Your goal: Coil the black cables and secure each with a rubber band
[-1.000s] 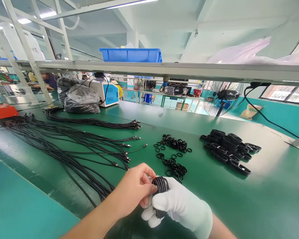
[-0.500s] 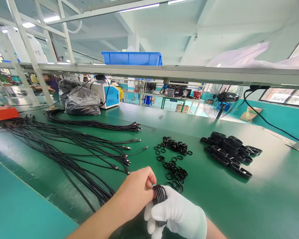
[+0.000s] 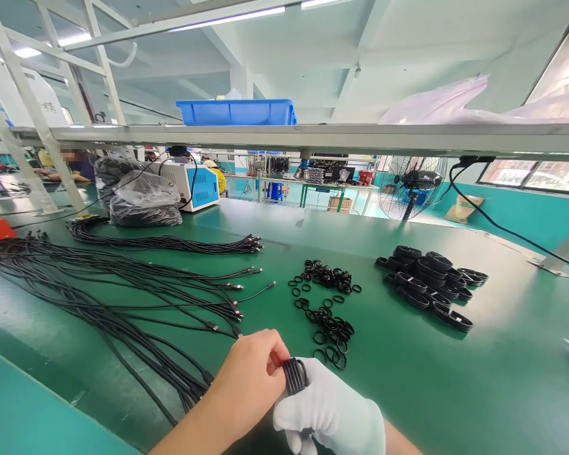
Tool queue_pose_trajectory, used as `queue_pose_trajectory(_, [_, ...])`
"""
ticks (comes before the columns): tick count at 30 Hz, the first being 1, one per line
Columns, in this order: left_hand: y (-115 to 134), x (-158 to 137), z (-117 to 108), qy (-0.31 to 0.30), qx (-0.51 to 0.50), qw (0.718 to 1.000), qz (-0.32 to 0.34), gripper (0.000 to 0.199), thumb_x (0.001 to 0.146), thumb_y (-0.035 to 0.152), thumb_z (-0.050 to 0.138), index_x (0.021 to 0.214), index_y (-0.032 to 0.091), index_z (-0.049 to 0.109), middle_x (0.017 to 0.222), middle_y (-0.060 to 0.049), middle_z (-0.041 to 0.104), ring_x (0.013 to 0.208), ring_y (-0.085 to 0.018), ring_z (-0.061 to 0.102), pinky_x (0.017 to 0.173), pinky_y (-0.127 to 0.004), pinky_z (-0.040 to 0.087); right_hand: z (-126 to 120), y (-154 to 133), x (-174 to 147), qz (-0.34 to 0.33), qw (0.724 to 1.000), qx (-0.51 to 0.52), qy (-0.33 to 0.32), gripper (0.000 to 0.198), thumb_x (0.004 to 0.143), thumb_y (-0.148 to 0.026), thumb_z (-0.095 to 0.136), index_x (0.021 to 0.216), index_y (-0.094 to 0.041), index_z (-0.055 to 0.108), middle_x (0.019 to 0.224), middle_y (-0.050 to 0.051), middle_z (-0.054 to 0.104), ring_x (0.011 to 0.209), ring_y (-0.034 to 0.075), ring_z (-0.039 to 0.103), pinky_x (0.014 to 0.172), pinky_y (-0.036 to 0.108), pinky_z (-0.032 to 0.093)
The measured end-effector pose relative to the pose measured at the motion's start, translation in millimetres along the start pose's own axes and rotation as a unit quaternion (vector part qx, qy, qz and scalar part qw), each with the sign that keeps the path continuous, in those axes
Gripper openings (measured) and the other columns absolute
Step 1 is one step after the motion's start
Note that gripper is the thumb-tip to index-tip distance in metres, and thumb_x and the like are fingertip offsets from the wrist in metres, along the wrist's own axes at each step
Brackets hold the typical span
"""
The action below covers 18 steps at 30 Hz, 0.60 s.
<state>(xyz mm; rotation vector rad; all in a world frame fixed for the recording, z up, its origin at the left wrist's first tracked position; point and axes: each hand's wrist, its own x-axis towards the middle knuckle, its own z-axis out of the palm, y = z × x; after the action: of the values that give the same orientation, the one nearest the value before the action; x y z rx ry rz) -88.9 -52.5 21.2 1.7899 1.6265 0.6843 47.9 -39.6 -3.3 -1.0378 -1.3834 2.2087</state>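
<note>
A black cable wound into a tight coil point(image 3: 296, 376) is gripped by my right hand point(image 3: 334, 404), which wears a white glove. The glove hides the coil's lower part. My bare left hand point(image 3: 253, 379) has its fingers curled against the upper left side of the coil, pressed to the cable. Just beyond my hands lie loose black rings point(image 3: 332, 322) in two clusters on the green table point(image 3: 408, 379). Left of them, long black cables point(image 3: 123, 316) stretch across the table with their plug ends pointing right.
Finished-looking coiled cables point(image 3: 427, 281) are piled at the right. Farther back sit another cable bundle point(image 3: 171, 242), a plastic bag of black material point(image 3: 145, 199) and a blue-and-white machine point(image 3: 196, 184). A shelf point(image 3: 341, 136) crosses above, carrying a blue bin point(image 3: 237, 112). A fan point(image 3: 410, 183) stands behind.
The view has shifted slightly to the right. Both hands stay together on the coil, with the gloved fingers slightly repositioned and less of the coil's underside visible.
</note>
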Motion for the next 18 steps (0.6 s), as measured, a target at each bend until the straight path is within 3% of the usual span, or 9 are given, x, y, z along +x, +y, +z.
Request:
queue_pose_trajectory(7, [-2.2,11.2,10.4,-0.010,-0.005,1.000,0.013,0.007,0.071,0.019,0.052,0.068,0.020,0.057,0.062,0.004,0.056,0.056,-0.012,0.048,0.050,-0.021,0.034,-3.4,-3.7,-2.0,-0.008,1.000,-0.017,0.008,0.005,0.054,-0.011,0.054,0.057,-0.012,0.058,0.043,-0.002,0.053,0.032,0.007,0.046,0.030,0.014,0.035])
queue_pose_trajectory(11, [-1.2,20.7,1.8,-0.029,-0.032,0.999,0.028,0.008,0.073,0.027,0.055,0.074,0.020,0.059,0.064,0.003,0.058,0.058,-0.013,0.051,0.052,-0.022,0.038,-13.2,-6.1,-3.6,-0.007,0.999,-0.005,0.031,0.001,0.055,-0.012,0.056,0.054,-0.012,0.055,0.038,-0.002,0.050,0.028,0.008,0.043,0.027,0.016,0.031])
queue_pose_trajectory(13, [-1.4,29.7,-7.4,-0.041,-0.030,0.998,0.039,0.020,0.073,0.031,0.057,0.090,0.021,0.060,0.070,0.003,0.059,0.062,-0.014,0.053,0.055,-0.023,0.040,-27.2,-10.4,-8.0,-0.051,0.996,0.047,0.056,0.005,0.059,-0.016,0.059,0.060,-0.012,0.057,0.038,-0.002,0.049,0.028,0.007,0.041,0.027,0.016,0.027])
queue_pose_trajectory(15, [-2.3,39.5,-11.3,-0.041,-0.004,0.998,0.048,0.024,0.075,0.032,0.054,0.096,0.021,0.059,0.077,0.002,0.059,0.067,-0.015,0.054,0.060,-0.024,0.042,-44.6,-15.5,-14.2,-0.137,0.976,0.136,0.100,0.018,0.065,-0.025,0.063,0.078,-0.013,0.059,0.047,-0.003,0.055,0.033,0.007,0.044,0.031,0.017,0.029])
queue_pose_trajectory(18, [-2.5,49.8,5.0,-0.057,0.032,0.996,0.062,0.012,0.076,0.023,0.049,0.079,0.020,0.060,0.077,0.000,0.059,0.071,-0.017,0.054,0.064,-0.028,0.040,-65.3,-20.2,-21.7,-0.218,0.939,0.218,0.155,0.031,0.072,-0.034,0.064,0.095,-0.016,0.056,0.065,-0.002,0.059,0.049,0.009,0.053,0.042,0.020,0.037])
